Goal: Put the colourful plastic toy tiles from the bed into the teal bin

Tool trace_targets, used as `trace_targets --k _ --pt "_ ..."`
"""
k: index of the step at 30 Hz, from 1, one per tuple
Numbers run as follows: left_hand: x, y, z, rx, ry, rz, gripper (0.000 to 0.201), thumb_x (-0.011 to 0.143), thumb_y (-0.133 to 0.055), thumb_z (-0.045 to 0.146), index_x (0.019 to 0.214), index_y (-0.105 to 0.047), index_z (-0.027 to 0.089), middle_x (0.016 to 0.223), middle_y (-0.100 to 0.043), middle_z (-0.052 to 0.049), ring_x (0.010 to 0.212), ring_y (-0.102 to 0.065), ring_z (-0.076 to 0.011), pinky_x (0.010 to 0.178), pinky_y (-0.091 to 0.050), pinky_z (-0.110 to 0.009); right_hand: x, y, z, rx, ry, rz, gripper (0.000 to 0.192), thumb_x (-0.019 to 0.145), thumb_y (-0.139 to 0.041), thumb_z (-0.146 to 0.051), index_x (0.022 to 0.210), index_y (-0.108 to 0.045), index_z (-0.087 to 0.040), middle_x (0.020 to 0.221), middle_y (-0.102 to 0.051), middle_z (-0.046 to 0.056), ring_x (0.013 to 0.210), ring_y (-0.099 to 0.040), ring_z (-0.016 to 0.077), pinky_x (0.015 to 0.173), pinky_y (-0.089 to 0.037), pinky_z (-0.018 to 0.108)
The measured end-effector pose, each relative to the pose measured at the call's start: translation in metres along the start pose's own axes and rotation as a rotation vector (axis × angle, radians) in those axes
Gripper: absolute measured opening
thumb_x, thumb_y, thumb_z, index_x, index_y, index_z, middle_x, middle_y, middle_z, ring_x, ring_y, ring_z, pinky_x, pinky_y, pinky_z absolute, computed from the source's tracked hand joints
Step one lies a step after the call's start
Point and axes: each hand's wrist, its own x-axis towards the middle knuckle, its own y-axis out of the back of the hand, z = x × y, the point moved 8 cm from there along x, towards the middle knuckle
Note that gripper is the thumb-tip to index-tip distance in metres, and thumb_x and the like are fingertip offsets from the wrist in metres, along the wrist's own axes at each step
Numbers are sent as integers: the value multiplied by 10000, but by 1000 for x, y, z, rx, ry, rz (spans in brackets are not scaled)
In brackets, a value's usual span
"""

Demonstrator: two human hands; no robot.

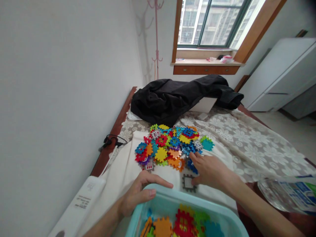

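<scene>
Left hand [137, 194] rests on the near-left rim of the light-blue plastic tub [163, 200], fingers [158, 182] loosely spread along the edge, thumb lower, clamped on nothing, more steadying than gripping. Tub already has several interlocking plastic tiles [184, 223] in it, orange, red, green. Beyond the tub, on the white cloth [123, 168] over the bed, the pile of coloured gear-edged tiles [170, 144] lies well apart from the rim. Just past the tub's far rim lies a grey square tile [189, 182]; right hand [209, 171] hovers over it and the pile's near edge, fingers together, flat, pointing toward the pile; tips touching blue pieces, not closed on any that I can see. To do this well: keep the left hand pinning the tub so it doesn't slide on the cloth, curl the right fingers around a few tiles at once rather than one, lift clear of the rim. Black jacket [177, 95] behind the pile, plastic bag [288, 194] right of the tub.
</scene>
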Motion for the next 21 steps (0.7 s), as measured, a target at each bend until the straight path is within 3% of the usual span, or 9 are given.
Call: trace_targets --k 4,9,16,21 --pt "0 2 0 35 13 12 471 854 -696 573 1134 -829 219 1081 -701 -94 964 -620 -260 845 -493 -319 3 7 -8 -8 61 23 536 857 -730 -257 1346 -577 -101 1177 -739 225 980 -762 366 759 -569 412" --pt "0 2 1 62 -5 2 478 865 -686 570 1155 -827 218 1070 -712 -96 977 -628 -265 868 -487 -321 -12 26 -19 56 155 -2 498 790 -663 -146 1282 -592 -115 1140 -743 172 1004 -753 343 771 -555 391" --pt "2 -2 7 62 -39 -39 461 886 -669 537 1181 -822 218 1051 -743 -84 956 -630 -260 848 -468 -314 -16 1 -60 37 281 -70 628 729 -627 -60 1355 -580 -84 1277 -700 229 1101 -732 363 826 -584 423" --pt "2 -1 4 54 -36 -21 462 875 -692 545 1171 -824 216 1086 -740 -86 992 -632 -263 874 -463 -311 -14 7 -56 77 272 -114 614 732 -613 -84 1344 -573 -97 1287 -697 222 1094 -732 359 821 -574 423"
